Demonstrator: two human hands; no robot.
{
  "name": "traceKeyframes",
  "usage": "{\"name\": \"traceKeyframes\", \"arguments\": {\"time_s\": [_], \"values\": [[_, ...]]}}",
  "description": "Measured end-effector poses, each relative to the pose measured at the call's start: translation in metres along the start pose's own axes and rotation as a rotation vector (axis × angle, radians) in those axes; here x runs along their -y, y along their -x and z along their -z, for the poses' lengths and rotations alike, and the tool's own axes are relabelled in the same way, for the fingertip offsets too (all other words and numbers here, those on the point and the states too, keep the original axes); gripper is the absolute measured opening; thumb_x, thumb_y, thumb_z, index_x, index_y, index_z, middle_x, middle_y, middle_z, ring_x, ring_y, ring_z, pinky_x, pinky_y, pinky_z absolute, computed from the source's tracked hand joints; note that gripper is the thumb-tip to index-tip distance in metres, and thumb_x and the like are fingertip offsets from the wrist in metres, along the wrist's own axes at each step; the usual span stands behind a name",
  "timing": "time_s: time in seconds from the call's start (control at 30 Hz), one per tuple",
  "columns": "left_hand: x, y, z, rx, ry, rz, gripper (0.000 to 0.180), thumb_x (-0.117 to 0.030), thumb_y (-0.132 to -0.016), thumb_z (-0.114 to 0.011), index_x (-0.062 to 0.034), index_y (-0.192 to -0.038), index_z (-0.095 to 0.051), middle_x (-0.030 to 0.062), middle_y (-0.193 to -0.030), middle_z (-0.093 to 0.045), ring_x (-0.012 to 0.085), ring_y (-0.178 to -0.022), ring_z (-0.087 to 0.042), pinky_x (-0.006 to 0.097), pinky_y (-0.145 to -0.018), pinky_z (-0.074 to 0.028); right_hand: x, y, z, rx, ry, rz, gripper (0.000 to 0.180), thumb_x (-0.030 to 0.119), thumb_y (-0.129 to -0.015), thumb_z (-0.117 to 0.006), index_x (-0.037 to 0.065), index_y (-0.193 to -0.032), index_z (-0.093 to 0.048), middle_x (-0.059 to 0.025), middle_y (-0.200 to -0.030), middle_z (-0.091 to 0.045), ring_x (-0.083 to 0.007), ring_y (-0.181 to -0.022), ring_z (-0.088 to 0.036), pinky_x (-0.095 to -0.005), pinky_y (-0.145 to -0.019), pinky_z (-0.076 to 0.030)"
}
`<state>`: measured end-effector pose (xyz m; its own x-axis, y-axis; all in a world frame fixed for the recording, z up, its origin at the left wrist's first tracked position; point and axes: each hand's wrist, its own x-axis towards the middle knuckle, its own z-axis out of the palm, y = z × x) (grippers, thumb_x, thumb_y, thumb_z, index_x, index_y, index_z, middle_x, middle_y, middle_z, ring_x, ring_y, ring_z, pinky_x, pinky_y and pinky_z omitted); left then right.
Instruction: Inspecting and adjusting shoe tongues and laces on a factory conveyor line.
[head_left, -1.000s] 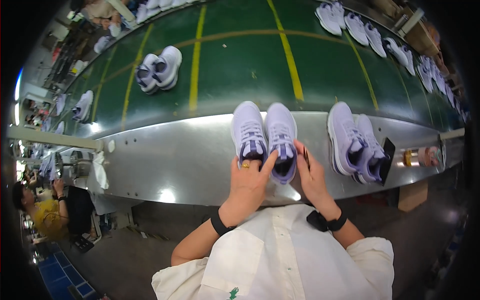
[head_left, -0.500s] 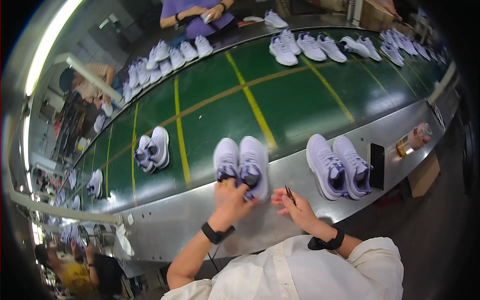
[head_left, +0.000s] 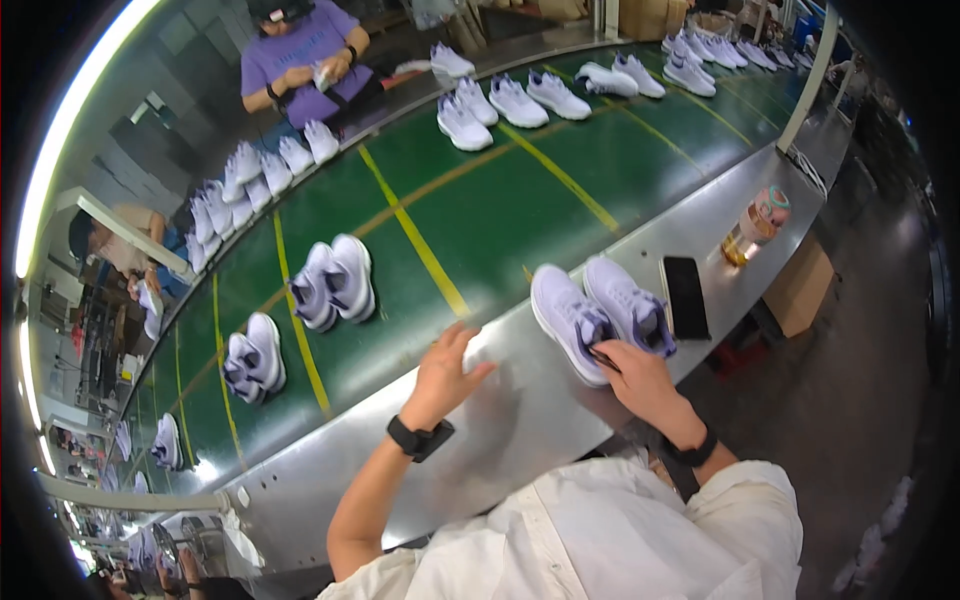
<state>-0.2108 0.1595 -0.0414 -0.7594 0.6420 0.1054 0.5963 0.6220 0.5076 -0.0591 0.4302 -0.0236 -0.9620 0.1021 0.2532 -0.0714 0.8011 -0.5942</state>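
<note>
My left hand (head_left: 445, 378) hovers over the metal ledge near the belt's edge, fingers spread and holding nothing. My right hand (head_left: 642, 382) is at the heel of a pale lilac sneaker (head_left: 568, 315) with a purple lining. A slim dark pointed tool (head_left: 604, 359) sticks out from its fingers, its kind hard to make out. The fingertips partly cover the sneaker's collar. The matching sneaker (head_left: 622, 298) stands close on the right, toe toward the belt. Another pair of lilac sneakers (head_left: 347, 275) is on the green belt, beyond my left hand.
The green conveyor belt (head_left: 430, 210) with yellow lines runs past the metal ledge (head_left: 480, 420). A black phone (head_left: 685, 295) and a drink bottle (head_left: 755, 228) lie right of the sneakers. More shoes (head_left: 255, 360) ride the belt. A person in purple (head_left: 305, 60) works opposite.
The pair before my left hand has gone from the ledge to the belt, farther left. My left hand has let go. My right hand has moved onto the other pair. The view has shifted right.
</note>
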Motion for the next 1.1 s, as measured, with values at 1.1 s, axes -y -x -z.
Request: {"name": "traceKeyframes", "arguments": {"time_s": [1.1], "values": [[-0.065, 0.155, -0.058, -0.523, 0.619, 0.319, 0.060, 0.006, -0.071, -0.048, -0.0008, -0.131, -0.048, 0.0225, -0.145, -0.040, 0.0345, -0.133, -0.041, 0.042, -0.109, -0.034, 0.071, 0.035, -0.051, 0.429, -0.744, -0.179, 0.029, 0.010, -0.087, -0.070, 0.002, -0.113, -0.063, 0.0024, -0.071, -0.058, -0.0037, -0.059, -0.047, -0.0203, -0.055, -0.040]]}}
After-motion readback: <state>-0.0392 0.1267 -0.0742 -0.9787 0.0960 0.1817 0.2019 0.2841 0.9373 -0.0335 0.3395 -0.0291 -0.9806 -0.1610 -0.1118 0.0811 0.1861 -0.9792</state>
